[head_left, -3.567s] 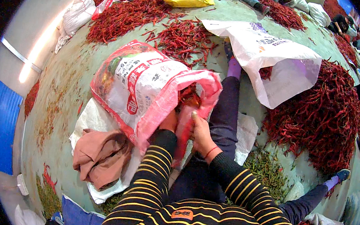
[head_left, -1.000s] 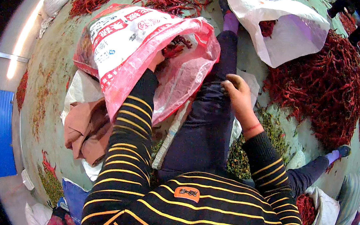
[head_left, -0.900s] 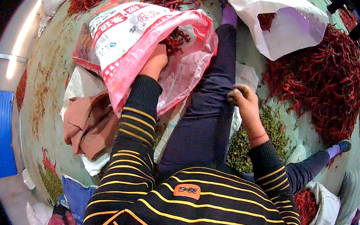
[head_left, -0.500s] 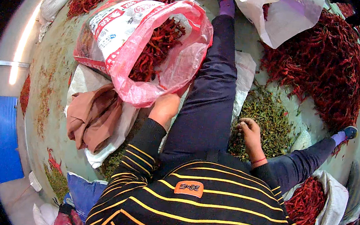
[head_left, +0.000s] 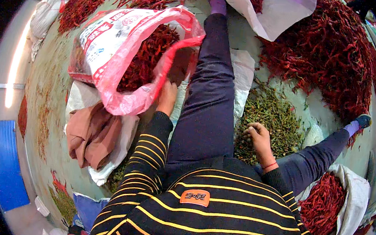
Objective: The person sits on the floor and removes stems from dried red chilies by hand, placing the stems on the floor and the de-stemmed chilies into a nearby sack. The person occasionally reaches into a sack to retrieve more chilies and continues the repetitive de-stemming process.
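I sit on the floor with my legs spread, in dark trousers. My left hand rests against the rim of a pink and white plastic sack lying open beside my left thigh, filled with dried red chillies. My right hand lies on a heap of greenish chilli stems between my legs, fingers curled down into the stems. Whether it holds any is hidden.
A large pile of red chillies spreads at the right. A white sack lies at the top, another white sack with chillies at lower right. A brown cloth lies left on white sheeting.
My left hand has come out of the pink sack and dropped to its rim. My right hand moved from my knee down onto the green stems. The sack's mouth now lies open.
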`<state>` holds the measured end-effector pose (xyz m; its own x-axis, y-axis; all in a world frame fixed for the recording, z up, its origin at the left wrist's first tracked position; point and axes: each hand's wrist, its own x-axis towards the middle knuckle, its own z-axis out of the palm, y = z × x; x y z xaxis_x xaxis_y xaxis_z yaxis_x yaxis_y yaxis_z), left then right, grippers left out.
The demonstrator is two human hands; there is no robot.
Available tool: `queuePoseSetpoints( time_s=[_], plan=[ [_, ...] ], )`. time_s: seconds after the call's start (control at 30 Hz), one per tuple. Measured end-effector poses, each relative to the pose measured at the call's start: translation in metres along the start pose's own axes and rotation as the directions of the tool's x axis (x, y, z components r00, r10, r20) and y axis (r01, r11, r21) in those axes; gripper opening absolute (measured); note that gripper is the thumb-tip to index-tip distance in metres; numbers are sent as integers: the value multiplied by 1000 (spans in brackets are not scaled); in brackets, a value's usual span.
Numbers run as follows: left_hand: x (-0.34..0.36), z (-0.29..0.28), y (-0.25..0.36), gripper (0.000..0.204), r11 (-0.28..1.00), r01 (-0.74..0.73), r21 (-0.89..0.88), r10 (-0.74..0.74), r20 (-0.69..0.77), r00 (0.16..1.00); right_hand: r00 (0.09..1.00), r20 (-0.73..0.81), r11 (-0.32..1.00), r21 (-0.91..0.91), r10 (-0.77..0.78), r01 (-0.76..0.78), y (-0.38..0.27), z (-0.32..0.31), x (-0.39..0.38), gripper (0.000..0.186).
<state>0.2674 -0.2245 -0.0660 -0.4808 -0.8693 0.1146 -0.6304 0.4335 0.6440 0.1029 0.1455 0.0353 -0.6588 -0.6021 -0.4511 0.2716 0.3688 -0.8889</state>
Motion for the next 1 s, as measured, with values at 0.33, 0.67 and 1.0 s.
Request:
queuePoseSetpoints(
  time_s=[0.33,0.67,1.0],
  plan=[
    [68,18,70,27,989,-57,137,17,278,961,988,-106,991,-80,-113,105,22,-31,-4,17],
    [-12,-128,234,13,924,-382,-3,382,2,924,968,-250,981,192,23,26,-28,-50,-49,15],
    [-13,-57,301,20,765,-643,31,622,224,750,737,-632,944,-328,-238,24,1,-142,9,22]
  ],
)
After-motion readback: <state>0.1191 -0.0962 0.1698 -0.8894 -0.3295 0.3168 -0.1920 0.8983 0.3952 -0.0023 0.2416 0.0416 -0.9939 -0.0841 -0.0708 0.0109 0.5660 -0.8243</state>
